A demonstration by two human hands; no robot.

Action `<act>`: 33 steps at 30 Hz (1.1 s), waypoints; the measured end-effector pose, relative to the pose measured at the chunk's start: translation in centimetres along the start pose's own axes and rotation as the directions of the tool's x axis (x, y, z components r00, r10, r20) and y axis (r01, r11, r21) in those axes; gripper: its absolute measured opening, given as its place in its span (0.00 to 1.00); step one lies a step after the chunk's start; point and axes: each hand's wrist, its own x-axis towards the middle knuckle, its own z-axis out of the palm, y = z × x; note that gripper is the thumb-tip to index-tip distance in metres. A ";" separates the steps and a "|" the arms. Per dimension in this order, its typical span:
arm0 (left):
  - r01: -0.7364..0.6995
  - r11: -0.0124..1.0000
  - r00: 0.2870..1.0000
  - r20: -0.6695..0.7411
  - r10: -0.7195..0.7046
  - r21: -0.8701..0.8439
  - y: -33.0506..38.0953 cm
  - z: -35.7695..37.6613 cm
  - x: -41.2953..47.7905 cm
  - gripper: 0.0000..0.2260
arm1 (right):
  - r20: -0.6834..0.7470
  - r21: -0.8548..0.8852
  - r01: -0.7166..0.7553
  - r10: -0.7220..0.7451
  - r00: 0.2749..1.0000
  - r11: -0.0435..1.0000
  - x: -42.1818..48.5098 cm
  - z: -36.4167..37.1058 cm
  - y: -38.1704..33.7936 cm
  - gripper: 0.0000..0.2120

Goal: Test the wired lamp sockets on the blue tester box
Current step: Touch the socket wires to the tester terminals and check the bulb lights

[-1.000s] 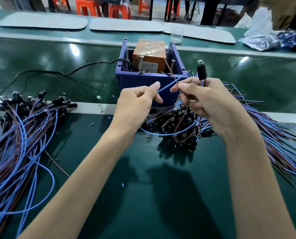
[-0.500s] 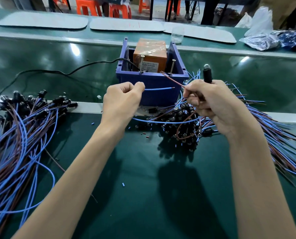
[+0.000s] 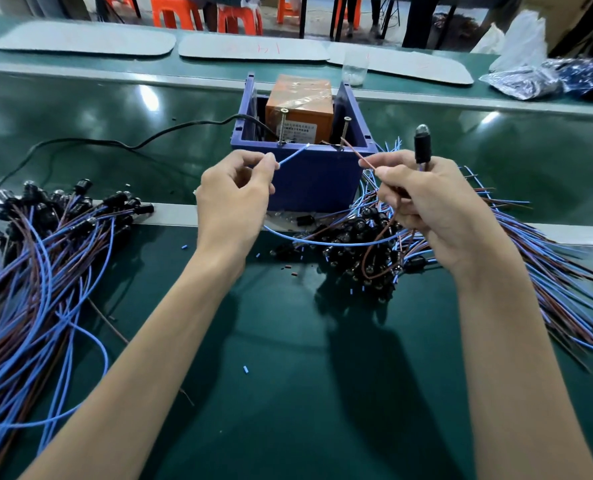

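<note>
Just thin blue wire [image 3: 292, 155], pinched.

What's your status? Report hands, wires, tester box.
Left hand pinches blue wire, right hand holds brown wire and socket. Both tips at blue tester box rim, by its screws; contact unclear. Nothing blocks the screws.

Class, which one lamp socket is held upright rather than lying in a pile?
The black socket in the right hand, bulb pointing up; all others lie heaped on the belt.
</note>
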 end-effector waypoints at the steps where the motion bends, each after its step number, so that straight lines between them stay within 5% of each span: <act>1: 0.008 1.000 1.000 0.013 -0.008 -0.002 0.1 0.1 0.0 0.10 | -0.002 0.006 0.004 -0.004 1.000 1.000 0.1 0.0 0.0 0.10; 12: -0.012 1.000 0.997 0.077 0.014 -0.025 0.2 -0.2 0.0 0.15 | -0.031 0.000 0.048 -0.048 0.998 0.999 0.2 0.5 0.1 0.12; 33: -0.099 0.995 0.987 -0.125 0.099 0.005 0.4 -0.2 -0.2 0.12 | -0.109 0.068 0.056 -0.048 0.993 0.996 0.5 0.8 0.4 0.11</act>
